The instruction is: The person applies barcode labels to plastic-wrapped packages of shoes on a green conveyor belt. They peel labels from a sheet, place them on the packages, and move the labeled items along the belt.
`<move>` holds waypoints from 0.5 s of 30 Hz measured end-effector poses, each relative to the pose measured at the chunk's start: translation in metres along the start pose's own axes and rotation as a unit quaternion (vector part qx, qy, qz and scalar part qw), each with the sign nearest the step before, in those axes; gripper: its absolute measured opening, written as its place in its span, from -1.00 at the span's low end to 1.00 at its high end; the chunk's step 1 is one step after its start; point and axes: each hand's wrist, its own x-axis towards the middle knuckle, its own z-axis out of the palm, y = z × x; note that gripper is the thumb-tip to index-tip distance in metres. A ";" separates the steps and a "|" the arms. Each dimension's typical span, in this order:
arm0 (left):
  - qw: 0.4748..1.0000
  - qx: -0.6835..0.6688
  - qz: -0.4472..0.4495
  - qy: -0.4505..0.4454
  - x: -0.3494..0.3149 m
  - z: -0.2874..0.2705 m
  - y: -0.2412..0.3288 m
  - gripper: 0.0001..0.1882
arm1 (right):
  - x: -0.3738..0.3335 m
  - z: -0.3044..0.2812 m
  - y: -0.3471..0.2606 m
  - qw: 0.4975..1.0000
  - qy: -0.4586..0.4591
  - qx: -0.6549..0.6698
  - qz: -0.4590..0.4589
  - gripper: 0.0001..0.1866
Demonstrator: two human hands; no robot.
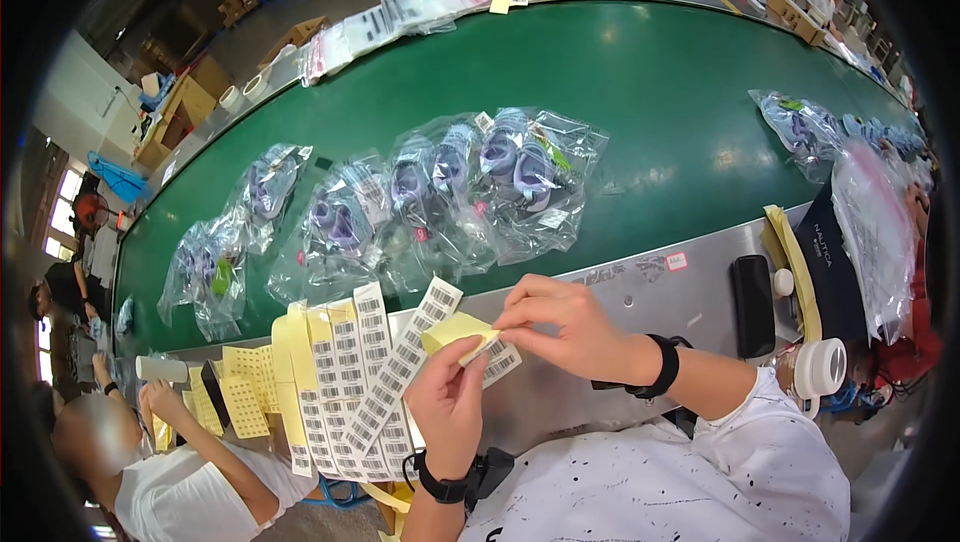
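A strip of barcode labels with yellow backing is between my hands, its near end curled over. My left hand pinches the strip between thumb and fingers. From the other side, my right hand grips its edge with thumb and fingertips. Whether a single label is peeled off cannot be made out. Beside my left hand, several long barcode label sheets lie overlapping, one strip slanting across them. Beyond my hands, pairs of blue-purple shoes in clear plastic bags rest on the green conveyor belt.
On the metal ledge at right are a black case and clear plastic bags. A jar with a white lid stands by my right elbow. A co-worker sits at left near yellow sticker sheets.
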 end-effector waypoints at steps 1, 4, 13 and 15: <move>1.000 0.004 0.003 0.001 0.001 0.002 -0.001 -0.82 | -0.002 -0.001 0.000 1.000 0.007 -0.013 -0.003 -0.91; 1.000 0.017 0.010 -0.017 0.003 0.005 0.000 -0.80 | -0.006 -0.003 -0.002 0.995 0.034 -0.082 -0.051 -0.90; 0.991 -0.018 -0.096 -0.095 0.013 0.019 0.014 -0.55 | -0.011 -0.021 -0.013 0.986 0.094 -0.100 -0.091 -0.90; 0.986 -0.083 -0.126 -0.076 0.017 0.019 -0.004 -0.53 | -0.003 -0.042 -0.012 0.985 0.145 -0.056 -0.076 -0.94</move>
